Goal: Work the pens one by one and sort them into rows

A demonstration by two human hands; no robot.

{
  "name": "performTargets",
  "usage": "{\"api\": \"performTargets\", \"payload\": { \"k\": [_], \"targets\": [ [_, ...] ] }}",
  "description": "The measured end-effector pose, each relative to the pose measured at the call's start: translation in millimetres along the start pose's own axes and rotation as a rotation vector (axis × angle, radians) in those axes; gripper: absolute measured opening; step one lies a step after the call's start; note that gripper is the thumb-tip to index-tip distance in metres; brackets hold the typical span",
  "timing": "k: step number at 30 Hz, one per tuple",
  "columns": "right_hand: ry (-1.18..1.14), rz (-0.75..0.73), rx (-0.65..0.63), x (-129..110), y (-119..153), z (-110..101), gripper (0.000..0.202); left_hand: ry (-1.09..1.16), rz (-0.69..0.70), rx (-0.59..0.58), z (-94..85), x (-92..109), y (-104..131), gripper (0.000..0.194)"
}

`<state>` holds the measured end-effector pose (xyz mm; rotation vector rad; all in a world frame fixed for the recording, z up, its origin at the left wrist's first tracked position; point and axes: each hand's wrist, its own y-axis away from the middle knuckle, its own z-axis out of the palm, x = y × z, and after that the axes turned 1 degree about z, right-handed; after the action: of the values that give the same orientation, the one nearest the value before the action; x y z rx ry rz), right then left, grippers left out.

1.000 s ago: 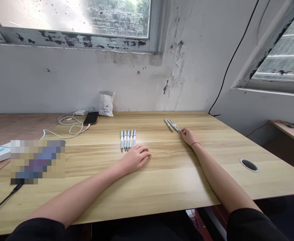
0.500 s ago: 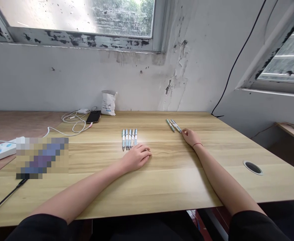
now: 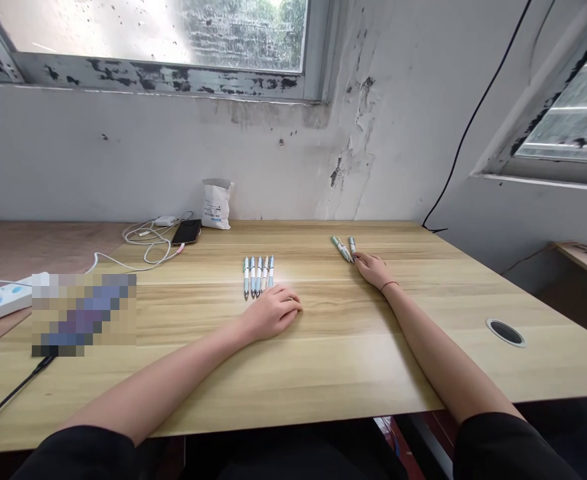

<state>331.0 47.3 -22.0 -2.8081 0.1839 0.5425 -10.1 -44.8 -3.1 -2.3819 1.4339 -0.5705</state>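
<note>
My left hand (image 3: 275,312) rests on the table, fingers loosely bent and nothing seen in them. Just beyond it stands a row of several pens (image 3: 252,277), side by side with their tips toward me; the fingers cover the lower ends of those at the right. Farther right, my right hand (image 3: 373,270) has its fingertips closed on the near end of a white-and-blue pen (image 3: 352,245). Immediately left of that pen lie green-and-white pens (image 3: 341,248), slanted and close together, their near ends almost meeting it.
A white packet (image 3: 217,205) stands against the wall, beside a dark phone (image 3: 187,232) with a white cable (image 3: 156,250). At the left are a power strip (image 3: 3,300) and a blurred-out object (image 3: 88,313). A round cable hole (image 3: 506,333) is set into the table (image 3: 323,373) at right.
My right hand has shifted a little left, and the pen at its fingertips has swung to a more upright angle, its near end moving left. The left hand stays still.
</note>
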Motion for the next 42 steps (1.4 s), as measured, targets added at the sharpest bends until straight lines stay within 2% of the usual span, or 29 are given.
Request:
{"api": "performTargets", "payload": {
  "k": [6,9,15,20,24,28,34,39,42],
  "targets": [
    [-0.055,-0.039,-0.001,-2,3,-4,0.035,0.009,-0.004,-0.011,-0.4,2,0,0.026],
    [-0.070,-0.084,0.049,1,2,-1,0.037,-0.031,-0.029,-0.008,-1.0,2,-1,0.024],
    [-0.128,-0.178,0.260,0,1,11,0.033,-0.192,-0.259,0.137,-6.5,-10,-1,0.022],
    [-0.154,-0.271,0.312,-11,6,14,0.024,-0.187,-0.345,0.137,-6.3,-21,1,0.020],
    [-0.133,-0.334,0.405,-25,14,9,0.023,-0.199,-0.349,0.127,-2.6,-20,1,0.021],
    [-0.148,-0.417,0.485,-46,28,4,0.020,-0.251,-0.434,0.160,-3.4,-19,1,0.023],
    [-0.182,-0.642,0.424,-78,47,8,0.019,-0.253,-0.495,0.140,-5.8,-19,1,0.023],
    [-0.191,-0.738,0.346,-97,62,7,0.019,-0.241,-0.532,0.152,-5.5,-21,1,0.028],
    [-0.191,-0.796,0.217,-115,76,8,0.018,-0.217,-0.582,0.189,-5.4,-25,1,0.029]
  ]
}}
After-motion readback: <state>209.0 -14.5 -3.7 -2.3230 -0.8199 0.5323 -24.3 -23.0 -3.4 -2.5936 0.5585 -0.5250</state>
